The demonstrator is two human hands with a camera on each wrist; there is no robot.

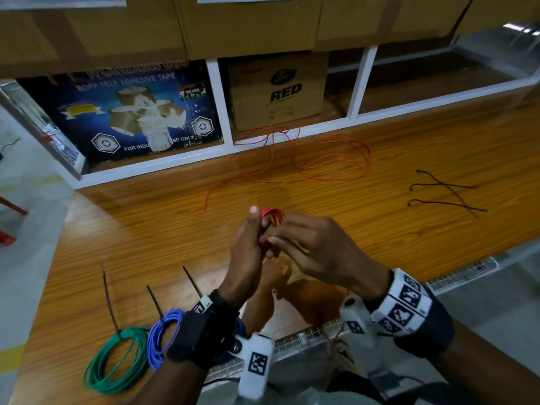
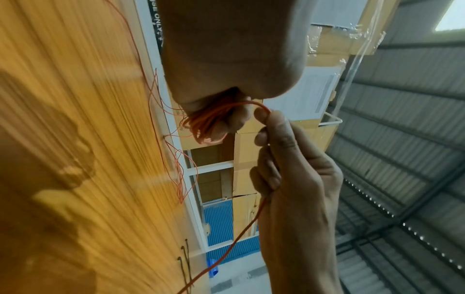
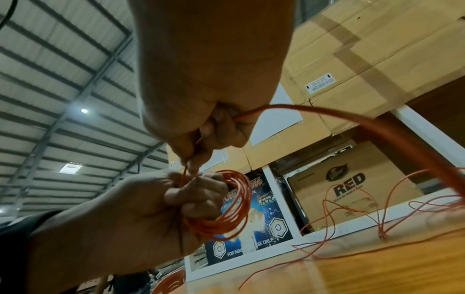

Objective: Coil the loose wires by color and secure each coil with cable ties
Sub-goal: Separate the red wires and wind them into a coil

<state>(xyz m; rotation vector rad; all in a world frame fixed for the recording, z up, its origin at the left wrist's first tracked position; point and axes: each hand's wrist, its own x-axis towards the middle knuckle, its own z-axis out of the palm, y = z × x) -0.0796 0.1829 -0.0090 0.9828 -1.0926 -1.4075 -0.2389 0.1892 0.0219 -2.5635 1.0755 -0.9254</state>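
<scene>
In the head view, a small red coil is gripped by the left hand, whose fingers are curled round it with the thumb raised. The strand feeding the coil is pinched by the right hand, held against the left. Beyond the grip, one loose red wire is spread in loops over the wooden table, up to the cardboard box marked RED. Right of the grip, well apart, three black cable ties are laid. Near the left wrist, one green coil and one blue coil are seen, each bound with a tie; a third upright tie tail is seen beside them.

In the left wrist view, the red coil is seen closed inside the left hand, and the strand is nipped between thumb and forefinger of the right hand, just beside the coil.

In the right wrist view, several turns of the red coil are held round the fingers of the left hand; the wire is pinched directly above by the right hand, and is trailed off to the table.
</scene>
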